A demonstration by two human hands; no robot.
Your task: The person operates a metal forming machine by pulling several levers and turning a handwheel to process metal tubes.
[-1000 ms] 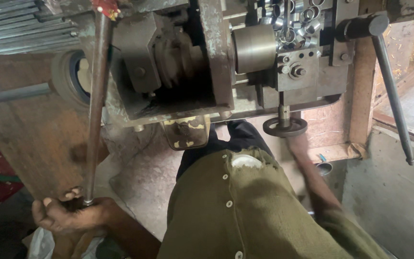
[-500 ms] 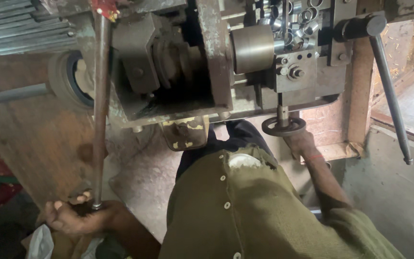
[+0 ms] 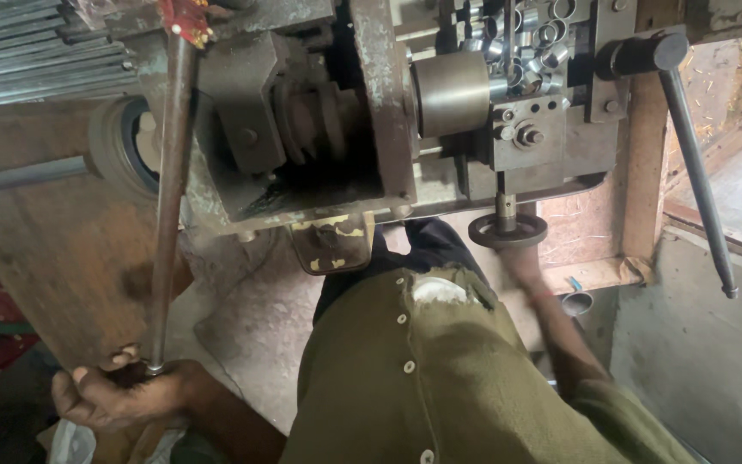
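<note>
Steel lever rod [image 3: 165,206], long and rust-dark, running from a red-topped pivot on the lathe [image 3: 319,129] down to the left hand [image 3: 118,395], fingers wrapped around its lower end. Right hand [image 3: 521,262] raised to the small black handwheel [image 3: 507,230] under the carriage, apparently gripping it, though blurred. Above, a grey cylindrical chuck [image 3: 450,93] and a heap of shiny metal rings [image 3: 536,43]. At right, another long handle [image 3: 697,172] hanging down.

Left hand [image 3: 118,393] low at left, fingers curled shut in a grip, forearm bare. Right hand [image 3: 521,262] raised forward, blurred, grip state indistinct; arm extended, sleeve olive.
</note>
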